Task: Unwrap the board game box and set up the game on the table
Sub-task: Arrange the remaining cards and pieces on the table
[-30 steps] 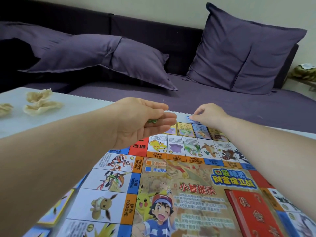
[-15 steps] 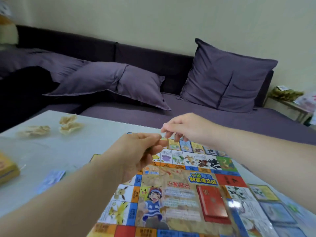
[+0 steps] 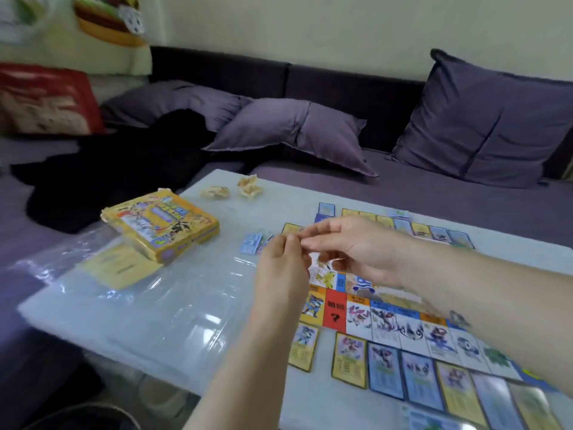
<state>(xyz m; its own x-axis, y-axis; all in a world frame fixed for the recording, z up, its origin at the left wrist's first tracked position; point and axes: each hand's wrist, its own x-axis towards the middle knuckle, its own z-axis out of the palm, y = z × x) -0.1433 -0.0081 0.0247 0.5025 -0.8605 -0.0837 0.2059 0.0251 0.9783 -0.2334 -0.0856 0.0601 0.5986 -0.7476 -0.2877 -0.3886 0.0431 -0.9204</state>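
Observation:
The colourful game board (image 3: 387,318) lies flat on the right half of the white table (image 3: 198,311). Rows of yellow and blue cards line its near edge (image 3: 403,370) and its far edge (image 3: 434,231). The opened yellow game box (image 3: 161,226) sits at the table's left, partly on clear plastic wrap (image 3: 108,274). My left hand (image 3: 282,262) and my right hand (image 3: 350,249) meet fingertip to fingertip above the board's left edge. Both pinch a small piece that is almost hidden between the fingers.
Two small blue cards (image 3: 252,243) lie just left of the hands. Crumpled pale wrappers (image 3: 217,192) sit at the table's far edge. A purple sofa with cushions (image 3: 297,131) and a black cloth (image 3: 124,169) runs behind the table.
The view has swung left and down, showing the box and wrap. My hands have drawn back from the board's far edge and come together over its left edge.

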